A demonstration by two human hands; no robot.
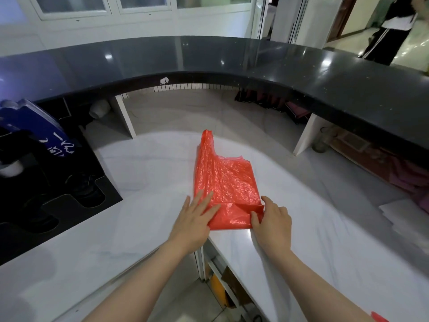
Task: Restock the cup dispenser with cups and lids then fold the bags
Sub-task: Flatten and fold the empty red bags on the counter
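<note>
A red plastic bag (226, 180) lies flat on the white counter (151, 173), folded lengthwise, its handle pointing away from me. Its near end is turned up into a small fold. My left hand (195, 219) rests flat with fingers spread on the bag's near left corner. My right hand (271, 221) pinches the folded near right corner between thumb and fingers. The black cup dispenser (69, 194) with round holes sits at the left, some holes showing dark lids or cups.
A raised dark curved countertop (232, 56) runs along the back. A blue package (44, 129) leans at the far left. White sheets (404, 212) lie at the right. A person stands at the top right. Another red scrap (378, 317) shows at the bottom right.
</note>
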